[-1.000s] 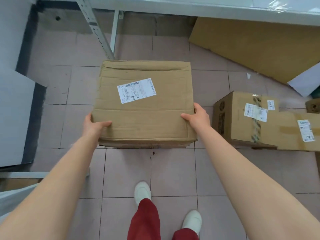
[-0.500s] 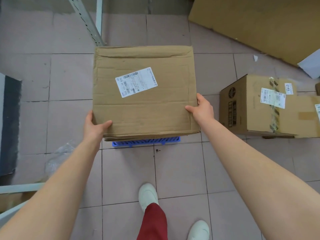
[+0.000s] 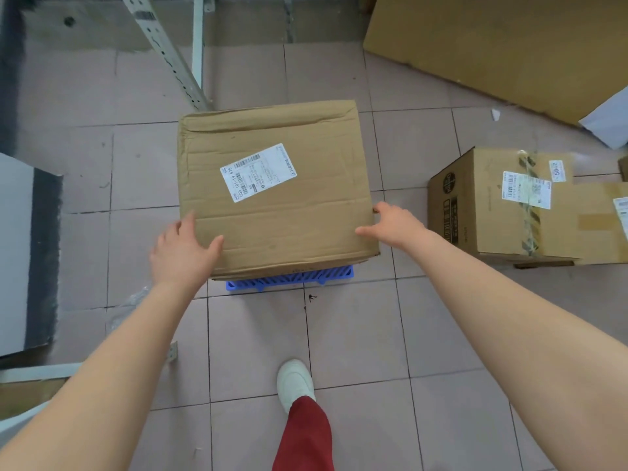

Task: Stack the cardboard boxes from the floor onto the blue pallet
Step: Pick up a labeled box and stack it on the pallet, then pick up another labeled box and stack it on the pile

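The cardboard box I carried over is a plain brown one with creased, slightly dented flaps and a white shipping label stuck askew on its top. It sits on the blue pallet, which shows only as a thin slatted strip under the box's near edge. Half a second ago I gripped both sides with my thumbs on top; now my left hand is spread open at the near left corner and my right hand is loose at the right edge, fingers uncurled. Whether the fingertips touch the cardboard I can't quite tell. A second box, taped shut and labelled, stands on the tiled floor to my right, well apart from the pallet, so I can't see inside either box.
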